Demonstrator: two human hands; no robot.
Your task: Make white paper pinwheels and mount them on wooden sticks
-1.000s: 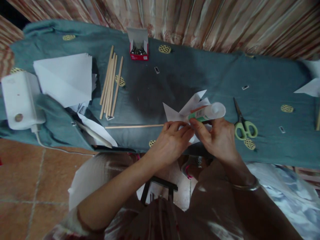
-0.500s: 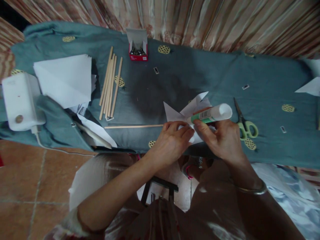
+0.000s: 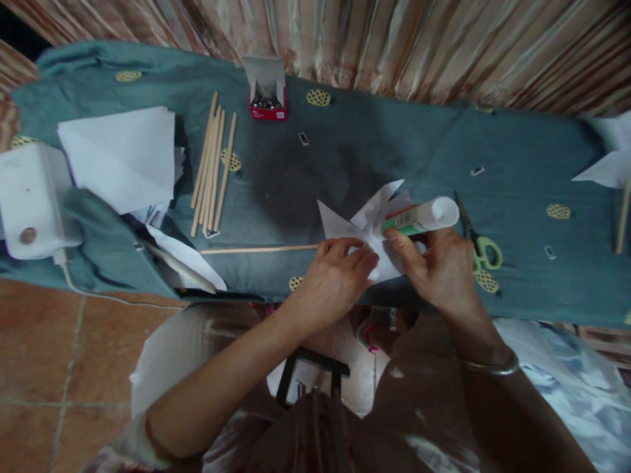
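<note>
A white paper pinwheel with cut, folded points lies near the table's front edge. My left hand is closed on its near left side, fingertips pinching the paper. In my right hand is a white glue bottle with a green and orange label, tilted so its narrow end points toward the pinwheel's middle. Whether the tip touches the paper I cannot tell. A thin wooden stick runs left from my left hand. Just right of my right hand lie green-handled scissors.
Several wooden sticks lie left of centre beside a stack of white paper. A red open box of small metal pieces stands at the back. At far left is a white corded device; at far right, another paper piece.
The glue bottle has drawn back slightly to the right, uncovering more of the pinwheel's middle. My left hand stays on the paper. The whole view has shifted a little.
</note>
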